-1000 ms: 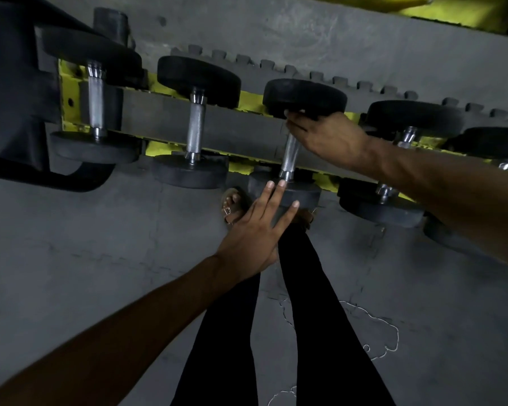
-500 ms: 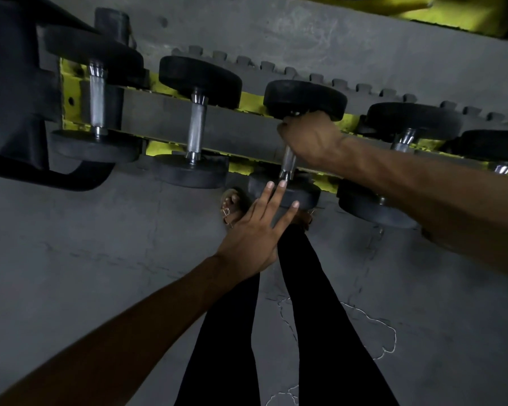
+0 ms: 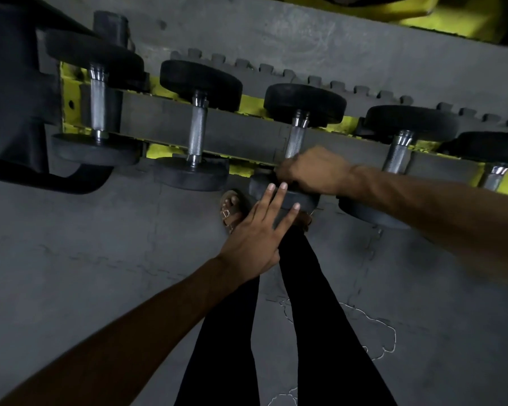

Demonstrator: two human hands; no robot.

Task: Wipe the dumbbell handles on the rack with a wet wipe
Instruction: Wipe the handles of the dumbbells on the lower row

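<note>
Steel handle [image 3: 296, 136], third along the rack [image 3: 241, 133]: our right hand [image 3: 311, 171] clenches its near end, the wipe presumably hidden inside. Our left hand [image 3: 255, 238] lies flat, fingers straight, on the near head [image 3: 302, 200], likely to stop it rolling.

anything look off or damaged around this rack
The dumbbells sit straight on the rack. Only the floor stands out: a white squiggly line, crack or chalk mark, at lower right. No wipe shows in the right hand gripping the third handle.
</note>
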